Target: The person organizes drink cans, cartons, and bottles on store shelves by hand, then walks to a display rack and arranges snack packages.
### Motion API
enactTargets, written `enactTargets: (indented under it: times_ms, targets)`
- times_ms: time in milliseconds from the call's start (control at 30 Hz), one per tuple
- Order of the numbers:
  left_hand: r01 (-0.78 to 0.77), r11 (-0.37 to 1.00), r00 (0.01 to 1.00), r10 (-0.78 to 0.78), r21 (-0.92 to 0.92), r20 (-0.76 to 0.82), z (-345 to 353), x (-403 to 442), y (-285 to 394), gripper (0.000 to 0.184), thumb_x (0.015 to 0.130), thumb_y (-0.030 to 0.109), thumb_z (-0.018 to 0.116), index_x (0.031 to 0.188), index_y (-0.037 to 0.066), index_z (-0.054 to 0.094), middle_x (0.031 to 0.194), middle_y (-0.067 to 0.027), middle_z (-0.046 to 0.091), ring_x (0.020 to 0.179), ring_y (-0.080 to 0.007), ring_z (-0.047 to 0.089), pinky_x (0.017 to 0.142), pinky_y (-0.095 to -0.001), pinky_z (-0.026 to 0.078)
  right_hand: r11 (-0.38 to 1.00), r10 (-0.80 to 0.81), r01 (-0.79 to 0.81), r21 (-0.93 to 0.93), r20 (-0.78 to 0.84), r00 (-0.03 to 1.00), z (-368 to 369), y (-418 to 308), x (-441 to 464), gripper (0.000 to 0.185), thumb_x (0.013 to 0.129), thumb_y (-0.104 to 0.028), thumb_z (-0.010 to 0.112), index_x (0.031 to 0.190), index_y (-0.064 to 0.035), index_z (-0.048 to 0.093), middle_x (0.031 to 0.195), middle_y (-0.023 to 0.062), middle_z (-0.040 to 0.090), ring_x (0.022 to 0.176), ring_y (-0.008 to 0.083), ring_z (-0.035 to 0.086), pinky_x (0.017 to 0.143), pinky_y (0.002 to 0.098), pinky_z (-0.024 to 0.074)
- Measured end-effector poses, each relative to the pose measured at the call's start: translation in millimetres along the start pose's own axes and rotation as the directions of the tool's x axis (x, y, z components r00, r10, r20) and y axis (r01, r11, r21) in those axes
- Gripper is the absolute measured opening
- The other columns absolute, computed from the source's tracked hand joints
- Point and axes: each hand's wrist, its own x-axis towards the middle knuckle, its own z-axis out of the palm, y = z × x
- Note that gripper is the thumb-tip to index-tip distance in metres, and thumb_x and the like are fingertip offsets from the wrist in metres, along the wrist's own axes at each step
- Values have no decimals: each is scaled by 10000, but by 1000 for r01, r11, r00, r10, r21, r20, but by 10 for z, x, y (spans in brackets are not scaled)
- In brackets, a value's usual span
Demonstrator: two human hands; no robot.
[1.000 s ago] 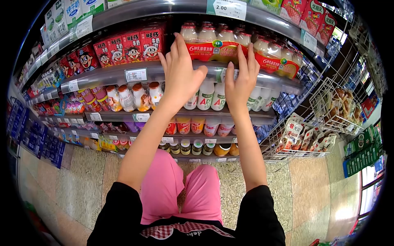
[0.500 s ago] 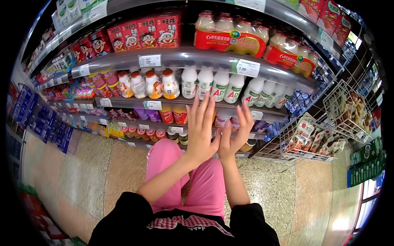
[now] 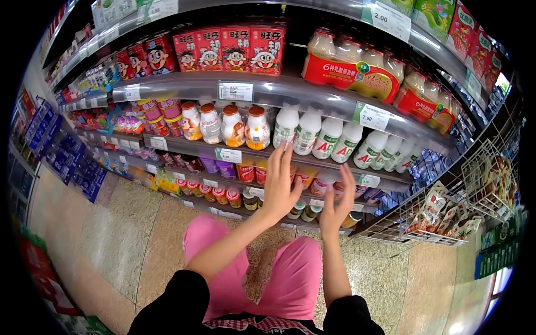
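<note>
My left hand (image 3: 281,187) is raised in front of the shelf with fingers spread, its fingertips near the lower part of the white AD bottles (image 3: 307,134). To its right, my right hand (image 3: 336,206) is also open, palm turned inward, below the same row of bottles. Neither hand holds anything. On the shelf above stand a red-wrapped pack of small bottles (image 3: 352,70) and a second such pack (image 3: 427,100) to its right. Bottles with orange caps (image 3: 231,125) stand left of the AD bottles.
Red milk cartons (image 3: 237,53) fill the upper shelf at the left. Jars (image 3: 301,211) line the bottom shelf. A wire basket (image 3: 441,237) with packaged snacks juts out at the right, with another basket (image 3: 491,184) above it. My pink-trousered knees are below the hands.
Both hands have come down from the red-wrapped bottle pack to the lower shelves and moved apart slightly. The view has shifted, so the shelves appear farther right and lower than half a second ago.
</note>
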Motion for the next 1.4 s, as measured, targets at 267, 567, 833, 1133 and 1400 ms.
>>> enactTargets:
  times_ms: [267,567,833,1133,1400]
  targets:
    - [34,995,999,-37,-90,-37,60,117,-282,909,783,49,663,1533,-18,153,1575,-246,207,1454,-401,227,1172,-477,219,992,126,-124,24,-122,984,5,332,412,501,918,-93,571,1391,32,464,1362,194,531,1263,308,506,1076,393,356]
    - [113,993,991,-114,-22,-76,106,185,-295,920,763,70,671,1537,24,177,1500,-213,330,1391,-354,317,1136,-492,153,990,120,-126,-60,-89,989,227,547,431,618,848,-119,629,1421,6,436,1338,241,533,1247,399,485,1068,464,340]
    - [95,994,990,-100,-50,-97,125,177,-314,938,697,98,673,1522,20,235,1495,-197,343,1371,-351,345,1132,-487,179,980,83,-100,-173,-105,991,271,532,414,704,810,-111,643,1457,-5,386,1365,233,503,1269,383,460,1089,465,294]
    - [16,997,996,-22,-71,-84,99,185,-283,874,710,58,655,1504,-5,294,1468,-224,389,1346,-376,389,1130,-439,247,987,85,-105,-118,-157,984,296,471,358,685,823,-64,632,1454,24,381,1398,244,471,1295,387,445,1099,442,317]
    - [-30,1000,990,31,7,-139,177,123,-102,800,780,46,644,1498,3,292,1521,-222,287,1395,-412,267,1136,-501,215,983,95,-27,182,-378,921,-217,578,488,451,882,38,518,1333,18,507,1350,139,525,1223,256,523,1054,380,419]
